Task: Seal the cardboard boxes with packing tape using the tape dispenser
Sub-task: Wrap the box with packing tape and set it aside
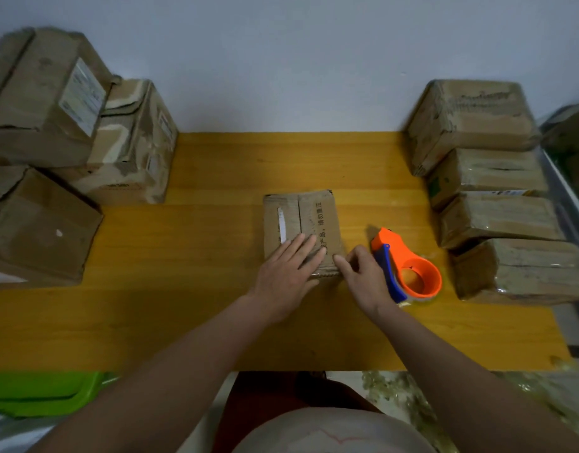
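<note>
A small cardboard box (301, 230) sits mid-surface (183, 256), its flaps closed. The left hand (281, 276) lies flat on the lid with fingers (306, 248) straight and together, while the right hand (363, 276) curls its fingers at the box's near right corner. Just right lies the orange tape dispenser (409, 266), between stacked boxes (490, 191) on either side.

A yellow wooden worktop (216, 256) is seen across the middle of the frame. A small cardboard box (303, 230) is set flat at its centre, with an orange and blue tape dispenser (409, 269) just to the right. Stacked boxes (69, 158) are placed at the left edge, and a row of wrapped boxes (487, 191) at the right edge.
</note>
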Motion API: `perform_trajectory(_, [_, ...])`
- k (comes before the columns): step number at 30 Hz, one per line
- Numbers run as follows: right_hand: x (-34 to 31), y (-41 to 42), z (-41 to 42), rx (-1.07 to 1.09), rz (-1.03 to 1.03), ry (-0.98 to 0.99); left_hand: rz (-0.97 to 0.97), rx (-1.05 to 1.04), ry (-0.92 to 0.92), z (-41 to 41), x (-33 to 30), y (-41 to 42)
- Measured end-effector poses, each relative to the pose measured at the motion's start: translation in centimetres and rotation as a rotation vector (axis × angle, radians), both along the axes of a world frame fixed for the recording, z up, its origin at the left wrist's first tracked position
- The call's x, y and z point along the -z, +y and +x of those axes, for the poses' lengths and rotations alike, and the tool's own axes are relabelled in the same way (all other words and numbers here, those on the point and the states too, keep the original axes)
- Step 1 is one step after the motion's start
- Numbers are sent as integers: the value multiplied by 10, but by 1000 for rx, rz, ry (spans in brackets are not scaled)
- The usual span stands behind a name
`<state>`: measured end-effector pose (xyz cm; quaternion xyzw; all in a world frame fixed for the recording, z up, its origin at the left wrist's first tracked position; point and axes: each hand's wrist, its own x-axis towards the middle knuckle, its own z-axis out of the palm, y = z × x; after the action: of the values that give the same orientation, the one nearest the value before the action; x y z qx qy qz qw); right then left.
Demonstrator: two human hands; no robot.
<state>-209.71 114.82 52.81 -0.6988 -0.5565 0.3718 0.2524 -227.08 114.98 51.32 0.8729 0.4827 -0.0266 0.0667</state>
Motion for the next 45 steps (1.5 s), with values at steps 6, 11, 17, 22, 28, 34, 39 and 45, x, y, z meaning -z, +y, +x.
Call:
perform_trajectory(6, [8, 1, 40, 210, 35, -321, 57, 67, -5, -8, 0, 13])
perform_trajectory(11, [25, -7, 64, 237, -257, -689, 217, 26, -226, 16, -10, -14])
perform_trajectory(17, [29, -7, 80, 196, -297, -478, 158, 2, -238, 14, -7, -42])
perform_trajectory(22, [0, -13, 92, 79, -62, -39, -54, -205, -540, 21, -27, -29])
perform_trajectory(28, [-59, -24, 99, -200, -46, 411, -148, -604, -726, 53, -88, 46])
perform_trajectory(34, [-83, -29, 111, -351, -186, 507, -784, -473, -946, 45, -123, 63])
perform_trajectory(39, [-84, -30, 114, -336, -298, 496, -944, -432, -993, 33, -127, 54])
perform_trajectory(45, [-90, -29, 102, -353, -334, 419, -1095, -617, -1075, 22, -117, 40])
